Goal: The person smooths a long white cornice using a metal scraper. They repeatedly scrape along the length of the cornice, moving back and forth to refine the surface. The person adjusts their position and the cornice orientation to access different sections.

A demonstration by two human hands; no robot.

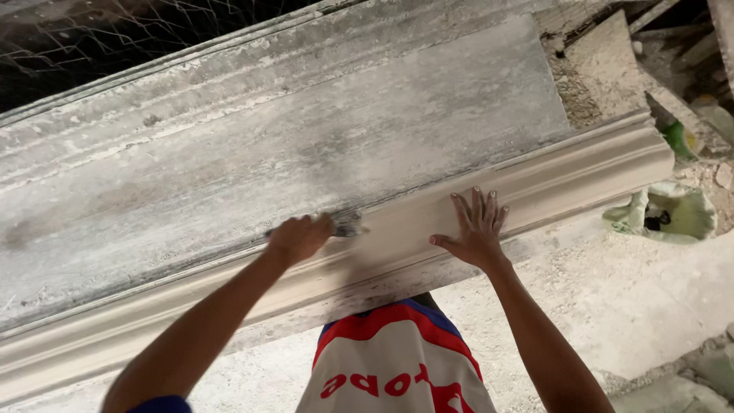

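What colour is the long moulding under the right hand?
Pale cream, dusty, in the head view: the moulding under the right hand.

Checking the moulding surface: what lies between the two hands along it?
Head view: only bare plaster moulding runs between the left hand, which holds a small tool, and the right hand, pressed flat on it.

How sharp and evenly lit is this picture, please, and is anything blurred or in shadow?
Head view: the moulding and right hand are fairly sharp and softly lit; the left hand and its small tool are slightly motion-blurred; the top-left corner is dark; no glare shows.
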